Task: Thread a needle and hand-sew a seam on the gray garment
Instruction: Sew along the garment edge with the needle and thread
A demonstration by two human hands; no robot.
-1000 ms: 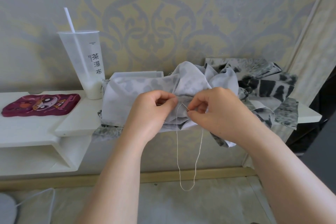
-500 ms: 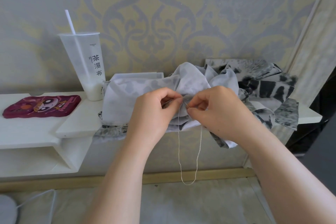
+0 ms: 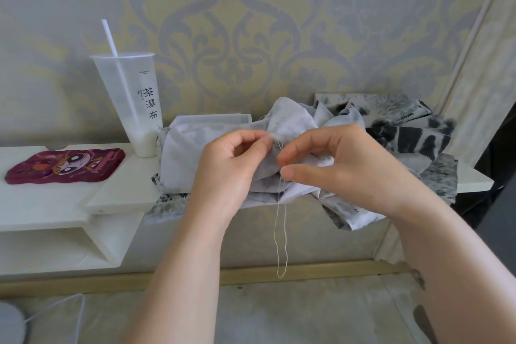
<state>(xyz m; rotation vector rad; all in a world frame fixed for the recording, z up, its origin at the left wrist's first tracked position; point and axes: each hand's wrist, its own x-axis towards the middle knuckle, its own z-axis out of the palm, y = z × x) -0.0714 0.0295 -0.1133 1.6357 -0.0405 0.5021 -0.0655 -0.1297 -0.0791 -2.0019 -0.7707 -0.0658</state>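
Pinching the gray garment [image 3: 293, 123], left hand [image 3: 229, 170] sits beside right hand [image 3: 349, 165], fingers [image 3: 304, 145] curled.

Tall cup [image 3: 131, 103] with straw [image 3: 110, 39] upright on white shelf [image 3: 42, 204]; maroon cartoon pad [image 3: 65, 166] lying flat left of it; damask wallpaper [image 3: 251, 22] behind.
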